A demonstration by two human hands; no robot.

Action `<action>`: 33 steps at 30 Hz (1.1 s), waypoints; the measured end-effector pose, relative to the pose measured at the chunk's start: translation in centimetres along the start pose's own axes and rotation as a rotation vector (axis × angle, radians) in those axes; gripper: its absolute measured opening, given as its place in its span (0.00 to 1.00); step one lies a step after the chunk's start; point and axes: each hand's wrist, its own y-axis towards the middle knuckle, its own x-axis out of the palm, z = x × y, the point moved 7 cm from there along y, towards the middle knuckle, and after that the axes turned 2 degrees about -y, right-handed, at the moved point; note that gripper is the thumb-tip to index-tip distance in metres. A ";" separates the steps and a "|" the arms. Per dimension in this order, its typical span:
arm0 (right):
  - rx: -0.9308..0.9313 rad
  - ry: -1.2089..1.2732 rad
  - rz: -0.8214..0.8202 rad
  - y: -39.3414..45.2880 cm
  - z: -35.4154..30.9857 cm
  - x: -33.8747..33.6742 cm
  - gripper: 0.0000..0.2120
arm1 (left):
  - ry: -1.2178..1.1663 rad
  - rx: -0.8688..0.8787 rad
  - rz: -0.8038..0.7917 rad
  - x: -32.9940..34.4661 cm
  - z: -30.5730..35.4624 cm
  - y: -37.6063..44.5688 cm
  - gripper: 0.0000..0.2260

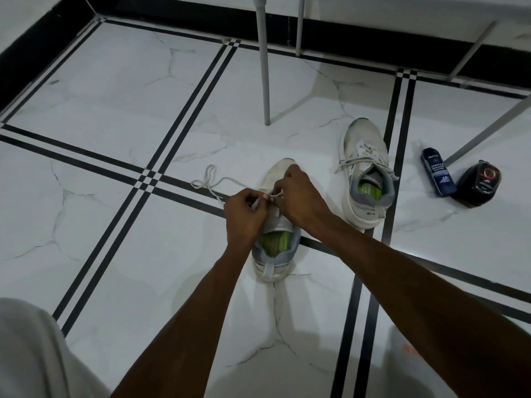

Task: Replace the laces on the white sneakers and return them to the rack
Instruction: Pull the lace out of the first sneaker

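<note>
Both hands busy with the lace on the nearer white sneaker, out on the marble floor.

Nearest bit first: the near sneaker (274, 225) sits heel toward the camera, green insole showing. Left hand (244, 215) is curled, pinching the lace (211, 182) by its tip. Right hand (301, 196) is curled over the eyelets, looks like it's pinching the same lace, though the fingertips are hard to make out. The rest of the lace trails off left in a loose loop on the floor (115, 110). Farther right, the second sneaker (366, 173) stands laced. Right of that, a blue cleaner bottle (437, 171) lies beside a black container (478, 183). White rack legs (263, 61) stand at the far side.
</note>
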 end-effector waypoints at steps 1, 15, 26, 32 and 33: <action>-0.026 -0.038 -0.012 0.1 -0.5 0.2 0.09 | 0.001 -0.008 -0.001 0.0 0.0 0.0 0.04; 0.164 0.148 0.145 0.2 3.1 -5.4 0.21 | -0.019 -0.036 0.038 -0.7 -0.2 -0.2 0.04; 0.318 0.171 -0.159 -1.2 2.5 -1.6 0.16 | 0.558 0.267 -0.285 3.1 1.7 -0.1 0.16; 0.291 0.184 -0.097 -1.7 2.5 -1.8 0.10 | 0.273 0.237 -0.312 3.8 1.8 0.0 0.10; 0.288 0.190 -0.093 -1.8 2.6 -1.7 0.10 | 0.255 0.228 -0.291 3.7 1.8 0.3 0.09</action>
